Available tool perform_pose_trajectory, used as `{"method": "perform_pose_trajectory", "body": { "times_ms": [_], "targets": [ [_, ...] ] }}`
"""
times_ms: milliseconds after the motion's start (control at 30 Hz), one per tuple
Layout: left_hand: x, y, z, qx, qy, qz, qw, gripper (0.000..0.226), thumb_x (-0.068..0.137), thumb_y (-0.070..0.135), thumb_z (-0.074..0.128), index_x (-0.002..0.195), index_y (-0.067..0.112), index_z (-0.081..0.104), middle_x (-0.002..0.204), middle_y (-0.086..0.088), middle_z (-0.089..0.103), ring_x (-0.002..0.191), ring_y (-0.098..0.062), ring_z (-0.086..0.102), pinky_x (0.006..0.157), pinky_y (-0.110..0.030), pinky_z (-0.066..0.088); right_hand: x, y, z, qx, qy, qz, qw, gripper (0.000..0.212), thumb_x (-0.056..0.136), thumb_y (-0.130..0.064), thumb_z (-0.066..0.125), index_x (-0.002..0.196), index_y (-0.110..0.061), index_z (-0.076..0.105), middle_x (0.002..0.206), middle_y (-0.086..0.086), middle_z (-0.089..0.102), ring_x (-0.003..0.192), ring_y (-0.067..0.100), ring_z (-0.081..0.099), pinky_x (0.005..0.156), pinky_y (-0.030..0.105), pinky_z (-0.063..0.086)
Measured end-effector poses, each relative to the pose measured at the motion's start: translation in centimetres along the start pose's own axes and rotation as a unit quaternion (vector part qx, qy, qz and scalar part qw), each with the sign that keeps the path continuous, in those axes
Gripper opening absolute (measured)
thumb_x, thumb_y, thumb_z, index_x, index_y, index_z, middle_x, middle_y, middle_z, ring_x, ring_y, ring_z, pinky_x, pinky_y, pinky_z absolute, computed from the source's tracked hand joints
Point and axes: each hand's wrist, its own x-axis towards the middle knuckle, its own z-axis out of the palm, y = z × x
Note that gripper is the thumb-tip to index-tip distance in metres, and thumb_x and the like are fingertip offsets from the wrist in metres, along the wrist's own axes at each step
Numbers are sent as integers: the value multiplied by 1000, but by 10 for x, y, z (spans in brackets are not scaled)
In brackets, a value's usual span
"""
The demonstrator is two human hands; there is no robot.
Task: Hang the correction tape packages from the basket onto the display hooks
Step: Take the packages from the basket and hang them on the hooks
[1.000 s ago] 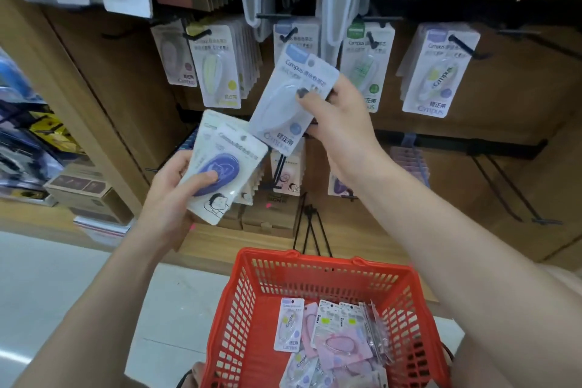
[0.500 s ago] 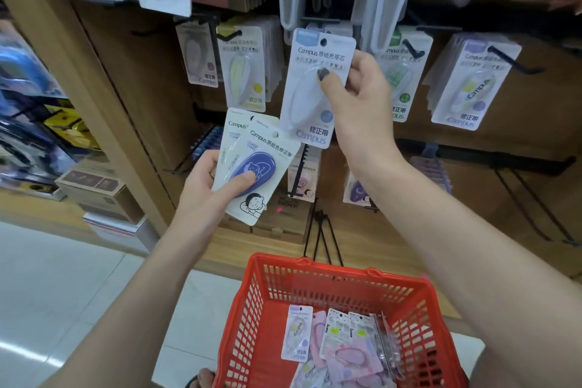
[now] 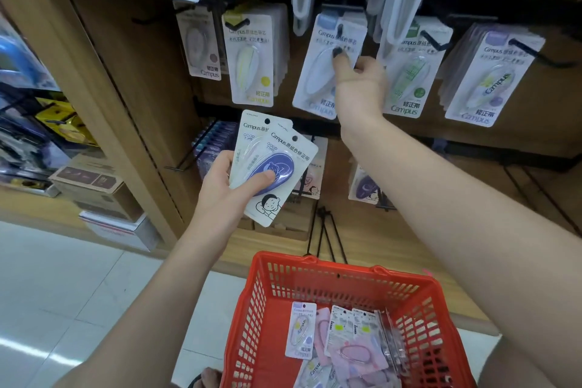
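Up at the black display hook [image 3: 339, 29], right hand [image 3: 356, 85] fingers pinch the upright blue-topped white correction tape package [image 3: 327, 72]; left hand [image 3: 225, 195] grips two more.

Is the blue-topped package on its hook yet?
Looks on: the hook tip pokes through the blue-topped package's hole. The right hand pinches it.

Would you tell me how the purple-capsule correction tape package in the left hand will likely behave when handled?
The purple-capsule correction tape package probably stays stiff: its flat card juts unbent past the left hand. It seems light, pinched alongside a second card. The glossy blister may slip under the thumb.
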Motion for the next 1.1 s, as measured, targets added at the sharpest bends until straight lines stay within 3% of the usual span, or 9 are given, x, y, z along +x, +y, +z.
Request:
{"method": "perform_pose_trajectory", "body": {
  "times_ms": [167,267,400,500,600,800,933,1000,1100],
  "targets": [
    [3,0,4,-25,-9,-3,1000,52,74,39,87,117,27,62,113,6,77,99,-19,78,71,-31,64,15,1,10,-59,28,41,997,38,99,-53,62,81,-25,43,85,-9,53,76,9,53,66,26,39],
    [4,0,7,-41,-14,-7,999,54,74,38,88,120,26,61,114,5,77,100,-19,78,71,-30,63,4,19,5,-50,10,51,997,45,98,-56,62,112,-15,49,102,-3,57,94,15,56,81,27,41],
    [5,-2,10,-39,-11,-11,999,52,77,38,86,120,24,60,112,5,78,100,-17,78,73,-29,63,-41,50,-17,-57,-4,59,997,35,99,-54,59,112,-21,52,104,-5,63,90,7,61,70,15,44],
    [6,-7,14,-21,-5,-23,999,53,76,43,86,119,25,62,112,5,78,100,-17,77,78,-34,64,-82,69,-33,2,-113,122,986,39,96,-60,58,110,-24,62,107,1,76,103,18,73,93,37,58],
    [3,-12,18,-2,-16,-32,999,52,76,46,84,120,28,63,111,6,77,99,-15,77,74,-29,62,-113,85,-43,62,-219,186,956,33,95,-39,70,117,-15,67,110,4,80,105,21,77,101,47,57],
    [-7,-19,18,-4,-63,-93,994,45,85,52,72,122,28,65,113,5,78,99,-16,77,68,-22,59,-129,105,-58,148,-226,232,935,16,103,-13,64,117,-5,65,115,12,78,106,30,76,92,46,62],
    [-8,-27,10,30,-55,-119,991,14,98,26,65,111,29,68,112,6,78,106,-21,75,81,-37,60,-135,126,-79,180,-224,272,918,11,103,-7,61,113,-5,58,117,16,77,106,33,76,90,47,63],
    [-10,-30,6,49,-72,-125,988,25,96,12,68,116,27,65,114,7,77,109,-21,74,90,-44,60,-137,138,-94,166,-216,276,922,11,102,-6,61,112,-5,59,117,17,77,103,32,77,81,42,64],
    [-19,-34,4,82,-110,-132,982,42,93,3,70,125,28,60,114,9,78,103,-15,77,84,-37,64,-139,155,-121,99,-221,251,937,18,103,-4,58,120,-7,60,116,10,78,106,29,76,83,44,61]
  ]
}}
